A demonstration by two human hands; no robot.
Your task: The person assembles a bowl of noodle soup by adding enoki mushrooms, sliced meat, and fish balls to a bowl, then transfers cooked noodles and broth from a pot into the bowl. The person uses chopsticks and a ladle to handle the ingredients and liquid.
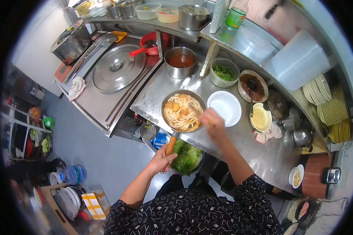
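Note:
My left hand (161,159) grips the wooden handle (172,144) of a round pan (163,117). Thick white noodles (182,114) with orange-yellow chunks in an orange sauce fill it. At the pan's right rim, my right hand (214,122) is blurred by motion and closed around a slim wooden-coloured utensil (211,122), whose exact kind is unclear. Just to the right of the pan stands a white disposable bowl (224,108) with nothing visible inside. Below the pan, past the counter's edge, leafy lettuce (186,157) sits in a container.
On the steel counter (253,158) stand a pot of red-brown sauce (181,61), a tub of chopped greens (223,72), a bowl of brown sauce (253,86) with a ladle, and a yellowish bowl (261,117). A large lid (119,69) and long rods (128,97) lie left. A shelf overhangs the back.

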